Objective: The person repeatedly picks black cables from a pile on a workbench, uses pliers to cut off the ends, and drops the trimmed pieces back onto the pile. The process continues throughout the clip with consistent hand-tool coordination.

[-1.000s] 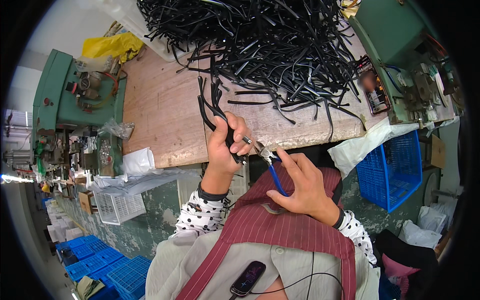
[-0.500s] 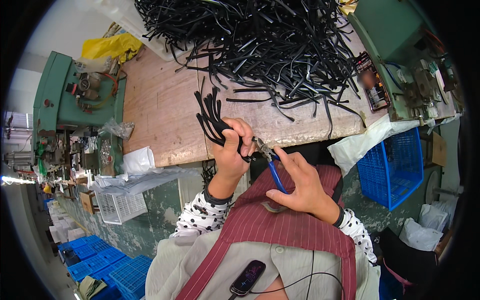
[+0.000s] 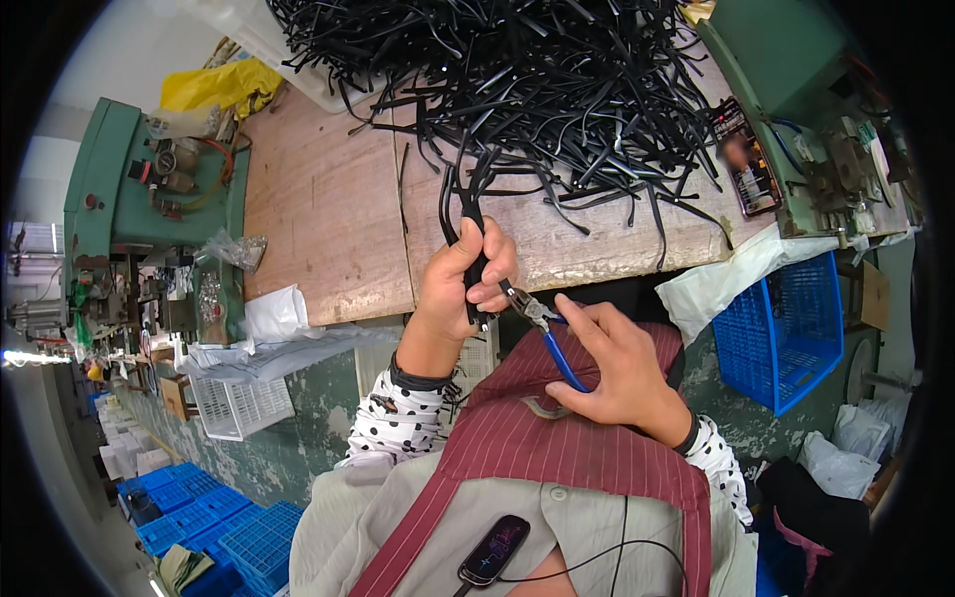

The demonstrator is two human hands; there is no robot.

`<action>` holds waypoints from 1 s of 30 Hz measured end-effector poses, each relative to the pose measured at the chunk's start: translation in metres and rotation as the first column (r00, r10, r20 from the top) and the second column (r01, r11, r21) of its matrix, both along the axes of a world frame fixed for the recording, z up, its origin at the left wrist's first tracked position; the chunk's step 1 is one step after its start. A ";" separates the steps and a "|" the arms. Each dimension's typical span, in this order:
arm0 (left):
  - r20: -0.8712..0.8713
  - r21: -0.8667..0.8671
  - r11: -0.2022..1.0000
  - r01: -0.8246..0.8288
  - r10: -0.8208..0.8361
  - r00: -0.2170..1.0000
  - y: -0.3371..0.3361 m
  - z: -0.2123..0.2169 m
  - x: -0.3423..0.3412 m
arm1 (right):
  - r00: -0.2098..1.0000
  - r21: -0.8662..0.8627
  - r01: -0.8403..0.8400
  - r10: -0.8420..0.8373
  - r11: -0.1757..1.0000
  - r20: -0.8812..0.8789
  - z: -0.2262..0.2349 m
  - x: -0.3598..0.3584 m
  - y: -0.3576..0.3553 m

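My left hand (image 3: 456, 279) is closed round a bundle of slim black eyeglass temples (image 3: 472, 199), whose curved tips fan upward over the table edge. Small metallic ends poke out below the fist. In my right hand (image 3: 619, 363) are pliers (image 3: 562, 356) with blue handles. The metal jaws meet the end of one temple beside my left fingers; whether they grip it I cannot tell. Beyond my hands a big heap of similar black temples (image 3: 557, 95) covers the far part of the wooden table (image 3: 318, 199).
Green machines flank the table, one at left (image 3: 149, 189) and one at right (image 3: 776, 60). A blue plastic crate (image 3: 776, 343) stands below the right edge, near a white sheet (image 3: 711, 289). A white basket (image 3: 239, 406) sits lower left. A yellow bag (image 3: 224, 90) lies far left.
The bundle has turned more upright and shifted right, with its tips closer to the heap. My right hand and the pliers have moved slightly right and down.
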State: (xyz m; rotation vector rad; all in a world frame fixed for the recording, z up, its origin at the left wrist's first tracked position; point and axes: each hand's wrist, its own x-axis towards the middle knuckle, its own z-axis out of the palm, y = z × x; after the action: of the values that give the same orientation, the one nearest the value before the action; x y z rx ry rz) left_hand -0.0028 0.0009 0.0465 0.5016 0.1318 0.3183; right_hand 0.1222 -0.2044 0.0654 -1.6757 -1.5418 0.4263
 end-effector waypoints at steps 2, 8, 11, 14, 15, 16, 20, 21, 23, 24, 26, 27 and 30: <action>0.030 0.008 0.997 0.075 -0.075 0.997 0.003 -0.003 -0.001 | 0.988 -0.022 0.024 -0.021 0.999 0.151 0.005 0.002 0.000; 0.125 0.039 0.984 0.173 -0.176 0.976 0.009 -0.011 -0.002 | 0.976 -0.022 -0.006 0.011 1.000 0.219 0.006 0.003 -0.002; 0.051 0.039 0.999 0.027 -0.029 0.998 0.001 -0.011 -0.004 | 0.986 0.004 0.001 -0.001 1.000 0.169 -0.001 0.001 -0.002; -0.051 0.111 0.979 -0.172 0.178 0.983 -0.011 -0.009 -0.001 | 0.981 0.006 0.069 -0.069 0.998 0.179 -0.010 -0.006 -0.002; -0.077 0.146 0.961 -0.233 0.246 0.966 -0.015 -0.008 0.000 | 0.974 0.003 0.101 -0.099 0.995 0.205 -0.012 -0.009 -0.001; -0.117 0.125 0.954 -0.272 0.286 0.951 -0.017 -0.008 -0.003 | 0.965 0.000 0.134 -0.130 0.991 0.230 -0.013 -0.010 -0.001; -0.086 0.740 0.576 -0.348 0.593 0.801 -0.012 -0.017 0.008 | 0.963 0.008 0.167 -0.165 0.986 0.215 -0.012 -0.010 -0.003; -0.117 0.834 0.479 -0.275 0.640 0.759 -0.001 -0.021 0.011 | 0.967 0.007 0.161 -0.159 0.987 0.197 -0.012 -0.008 -0.005; -0.227 0.962 0.271 0.047 0.685 0.693 0.012 -0.012 0.028 | 0.973 0.013 0.154 -0.154 0.988 0.172 -0.014 -0.007 -0.008; 0.061 0.997 -0.078 -0.011 0.672 0.738 0.030 -0.046 0.036 | 0.976 0.025 0.143 -0.146 0.989 0.163 -0.015 -0.008 -0.009; 0.120 0.891 -0.424 0.164 0.566 0.815 0.038 -0.043 0.060 | 0.978 0.039 0.138 -0.142 0.990 0.152 -0.017 -0.008 -0.011; -0.007 0.809 -0.486 0.331 0.554 0.833 0.039 -0.042 0.069 | 0.979 0.047 0.132 -0.137 0.990 0.151 -0.018 -0.008 -0.011; 0.105 0.774 -0.570 0.277 0.547 0.831 0.051 -0.055 0.093 | 0.979 0.061 0.131 -0.139 0.989 0.152 -0.016 -0.006 -0.013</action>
State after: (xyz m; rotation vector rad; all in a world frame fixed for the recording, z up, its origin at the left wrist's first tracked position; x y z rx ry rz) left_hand 0.0905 0.0522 -0.0086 2.7823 0.4587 0.6462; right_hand 0.1160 -0.2172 0.0493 -1.7966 -1.5241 0.1869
